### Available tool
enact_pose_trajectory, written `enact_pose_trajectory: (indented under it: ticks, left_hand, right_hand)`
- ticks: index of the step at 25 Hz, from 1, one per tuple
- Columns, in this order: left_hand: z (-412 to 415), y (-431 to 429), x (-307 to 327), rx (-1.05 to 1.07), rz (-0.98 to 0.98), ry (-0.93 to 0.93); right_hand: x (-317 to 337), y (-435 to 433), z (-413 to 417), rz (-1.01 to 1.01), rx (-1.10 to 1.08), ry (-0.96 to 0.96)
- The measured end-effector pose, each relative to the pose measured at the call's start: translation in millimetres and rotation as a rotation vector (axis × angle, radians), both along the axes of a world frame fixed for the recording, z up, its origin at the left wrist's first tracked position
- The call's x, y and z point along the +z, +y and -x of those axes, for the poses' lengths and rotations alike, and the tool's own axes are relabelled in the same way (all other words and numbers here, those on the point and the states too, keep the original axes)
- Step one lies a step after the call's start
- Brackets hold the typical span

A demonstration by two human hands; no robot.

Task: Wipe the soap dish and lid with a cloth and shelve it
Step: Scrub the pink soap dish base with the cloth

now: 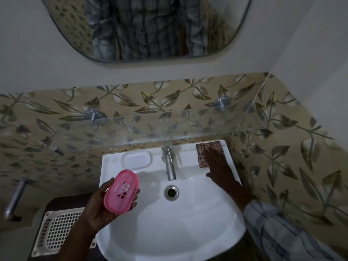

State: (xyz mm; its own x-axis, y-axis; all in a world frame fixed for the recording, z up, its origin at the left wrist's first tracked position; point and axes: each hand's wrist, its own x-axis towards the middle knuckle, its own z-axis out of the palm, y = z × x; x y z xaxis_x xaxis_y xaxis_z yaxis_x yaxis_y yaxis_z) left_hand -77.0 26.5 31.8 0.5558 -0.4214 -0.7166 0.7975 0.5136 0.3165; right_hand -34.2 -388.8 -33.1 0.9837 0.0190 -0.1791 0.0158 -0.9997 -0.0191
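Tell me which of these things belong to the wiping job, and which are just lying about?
In the job: pink soap dish, held in the left hand; white lid on the sink ledge; checked cloth under the right hand; glass shelf.
Just there: tap, drain, mirror, white lattice tray.

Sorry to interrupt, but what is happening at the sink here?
A person stands at the white sink. Their left hand holds the pink soap dish by its left edge, while the right hand, fingers straight, reaches onto the checked cloth at the rim's back right corner. The white lid lies on the rim left of the tap.
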Motion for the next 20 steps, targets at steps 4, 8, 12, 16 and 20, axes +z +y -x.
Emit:
enact_pose_trajectory:
  ticks: [4, 8, 12, 16, 20]
  left_hand:
    - [5.3, -16.0, 7.0, 0.019, -0.018, 0.006]
    - [7.5, -36.3, 30.3, 0.055, -0.02, -0.015]
    - [8.1, -54.4, 47.6, 0.053, 0.051, -0.025]
    - [9.0, -73.8, 59.9, -0.044, 0.018, -0.023]
    - [4.1, -83.7, 73.1, -0.088, 0.015, -0.031]
  right_hand:
    - [14.8, 20.0, -13.1, 0.109, 0.088, -0.226]
    - [43.6, 22.4, -9.3, -0.668, -0.284, -0.16]
    - [85.5, 53.5, 33.6, -1.569, -0.716, -0.026]
    - [148.4, 126.5, 70.1, -1.491, 0.091, -0.202]
    - [138.6, 156.4, 59.8, -0.958, 0.669, -0.524]
